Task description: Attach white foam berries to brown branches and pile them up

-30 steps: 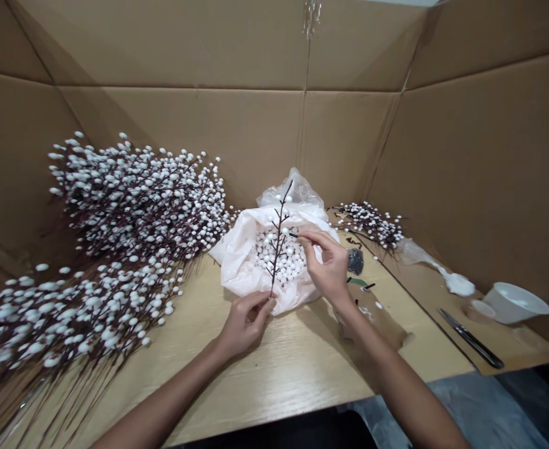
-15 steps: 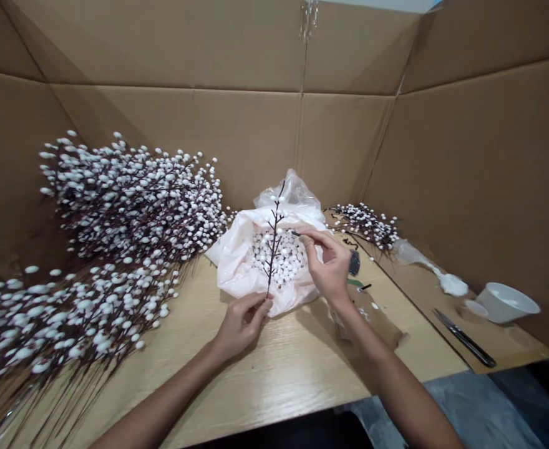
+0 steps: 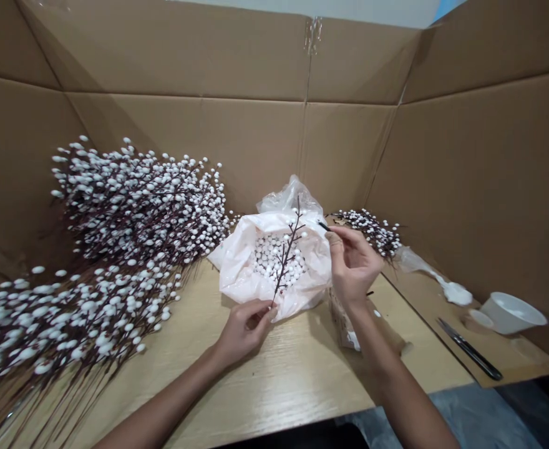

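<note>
My left hand (image 3: 246,330) pinches the lower end of a dark twig (image 3: 284,259), which leans a little to the right and bears a few white berries near its upper part. Behind the twig lies an open pale plastic bag (image 3: 237,274) full of loose white berries (image 3: 267,252). To the right of the bag, my right hand (image 3: 356,265) is closed on a thin dark tool (image 3: 324,226), its tip pointing up and left. The tool's tip is apart from the twig.
Large bundles of white-berried stems (image 3: 138,199) fill the left side. A smaller berried bunch (image 3: 372,231), a spoon with white stuff (image 3: 456,293), a white cup (image 3: 511,315) and black-handled scissors (image 3: 473,352) lie to the right. Cardboard walls (image 3: 237,131) surround the table.
My right hand has moved right, away from the twig, with the dark tool. The twig now tilts further right. The camera view has shifted slightly.
</note>
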Available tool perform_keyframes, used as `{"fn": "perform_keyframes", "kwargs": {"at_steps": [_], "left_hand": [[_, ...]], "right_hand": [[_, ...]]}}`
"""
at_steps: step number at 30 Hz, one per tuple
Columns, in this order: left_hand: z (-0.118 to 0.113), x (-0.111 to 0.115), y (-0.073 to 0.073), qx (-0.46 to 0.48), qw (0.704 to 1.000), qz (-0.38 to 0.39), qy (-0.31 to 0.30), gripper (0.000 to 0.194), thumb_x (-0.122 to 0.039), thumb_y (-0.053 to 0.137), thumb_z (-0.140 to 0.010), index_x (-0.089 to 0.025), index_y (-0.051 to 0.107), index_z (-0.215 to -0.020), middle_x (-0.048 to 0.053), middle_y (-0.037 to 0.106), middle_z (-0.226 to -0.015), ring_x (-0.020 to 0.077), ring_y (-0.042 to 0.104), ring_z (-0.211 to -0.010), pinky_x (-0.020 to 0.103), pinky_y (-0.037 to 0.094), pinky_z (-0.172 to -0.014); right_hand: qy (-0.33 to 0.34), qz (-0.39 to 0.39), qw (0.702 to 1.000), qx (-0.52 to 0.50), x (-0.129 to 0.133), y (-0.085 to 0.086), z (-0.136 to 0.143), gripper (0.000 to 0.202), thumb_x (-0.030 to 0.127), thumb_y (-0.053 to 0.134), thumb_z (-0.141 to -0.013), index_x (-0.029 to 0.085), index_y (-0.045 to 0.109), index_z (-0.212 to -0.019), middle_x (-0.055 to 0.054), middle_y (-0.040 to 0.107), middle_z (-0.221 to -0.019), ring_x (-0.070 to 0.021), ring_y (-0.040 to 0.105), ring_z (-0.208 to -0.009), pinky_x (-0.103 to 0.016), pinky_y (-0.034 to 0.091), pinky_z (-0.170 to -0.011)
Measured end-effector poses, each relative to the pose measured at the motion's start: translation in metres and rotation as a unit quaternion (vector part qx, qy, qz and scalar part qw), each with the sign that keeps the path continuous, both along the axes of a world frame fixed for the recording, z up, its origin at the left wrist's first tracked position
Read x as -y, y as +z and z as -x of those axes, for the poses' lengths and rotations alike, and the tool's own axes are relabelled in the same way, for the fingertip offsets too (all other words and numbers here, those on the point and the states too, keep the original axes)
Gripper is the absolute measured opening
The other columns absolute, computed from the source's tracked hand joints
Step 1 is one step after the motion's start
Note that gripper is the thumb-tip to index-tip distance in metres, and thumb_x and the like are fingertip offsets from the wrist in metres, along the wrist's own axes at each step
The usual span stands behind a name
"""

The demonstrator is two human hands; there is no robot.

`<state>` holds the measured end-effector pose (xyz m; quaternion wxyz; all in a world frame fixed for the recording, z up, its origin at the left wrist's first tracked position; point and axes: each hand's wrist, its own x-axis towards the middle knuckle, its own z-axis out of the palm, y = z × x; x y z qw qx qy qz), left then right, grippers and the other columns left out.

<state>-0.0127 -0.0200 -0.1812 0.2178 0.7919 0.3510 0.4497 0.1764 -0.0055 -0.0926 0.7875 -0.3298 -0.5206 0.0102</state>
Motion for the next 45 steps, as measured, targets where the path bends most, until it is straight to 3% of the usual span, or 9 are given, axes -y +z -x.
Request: {"fn": "perform_keyframes", "kwargs": {"at_steps": [22,32,41,45], "left_hand": [[0.001,0.001,0.000,-0.009,1.000,-0.009,-0.021,0.018,-0.020,0.055,-0.085,-0.011,0.070,-0.082,0.007,0.070,-0.071,0.0140,0.061,-0.060,0.022,0.046,-0.053],[0.001,0.002,-0.001,0.000,1.000,-0.009,-0.020,0.015,-0.018,0.056,-0.083,-0.010,0.070,-0.083,0.007,0.072,-0.074,0.0139,0.063,-0.062,0.021,0.047,-0.054],[0.004,0.002,0.000,-0.035,0.998,-0.038,-0.042,0.019,-0.017,0.053,-0.086,-0.010,0.070,-0.084,0.008,0.068,-0.068,0.0142,0.060,-0.059,0.022,0.044,-0.053],[0.005,0.002,-0.001,-0.055,0.995,-0.054,-0.059,0.020,-0.016,0.051,-0.086,-0.009,0.070,-0.088,0.008,0.067,-0.068,0.0135,0.059,-0.057,0.021,0.044,-0.052]], "right_hand": [[0.016,0.031,0.999,0.024,-0.011,-0.008,-0.005,0.009,0.015,0.061,-0.078,0.017,0.067,-0.085,-0.004,0.067,-0.082,-0.0159,0.063,-0.077,-0.032,0.052,-0.071],[0.016,-0.004,0.999,0.032,-0.008,-0.004,-0.005,0.012,0.012,0.061,-0.077,0.017,0.068,-0.084,-0.004,0.066,-0.081,-0.0159,0.063,-0.077,-0.032,0.052,-0.071],[-0.080,-0.047,0.996,-0.011,-0.002,0.013,-0.027,0.008,0.019,0.064,-0.077,0.019,0.066,-0.084,-0.002,0.066,-0.080,-0.0145,0.063,-0.075,-0.030,0.052,-0.067],[-0.083,-0.042,0.996,-0.007,-0.003,0.016,-0.042,0.006,0.019,0.063,-0.077,0.018,0.066,-0.083,-0.001,0.064,-0.079,-0.0129,0.061,-0.073,-0.028,0.050,-0.065]]}}
